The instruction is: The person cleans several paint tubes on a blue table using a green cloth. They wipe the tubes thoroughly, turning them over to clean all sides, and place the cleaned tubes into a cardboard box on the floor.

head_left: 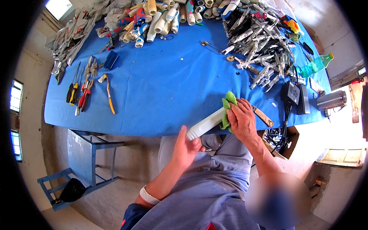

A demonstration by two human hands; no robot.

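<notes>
My left hand (pixel 185 147) grips the near end of a white plastic handle-shaped tube (pixel 205 124) just in front of the table's near edge. My right hand (pixel 242 119) presses a green cloth (pixel 229 105) around the far part of that tube, and the cloth hides the tube's far end. Both hands are over my lap, against the edge of the blue-covered table (pixel 161 88).
A knife with a wooden handle (pixel 263 116) lies beside my right hand. Pliers and screwdrivers (pixel 82 90) sit at the left, a pile of white and coloured handles (pixel 161 17) at the back, grey inner parts (pixel 260 42) at the right, a black box (pixel 290 93), a green bottle (pixel 316 65), a blue stool (pixel 82 153) below.
</notes>
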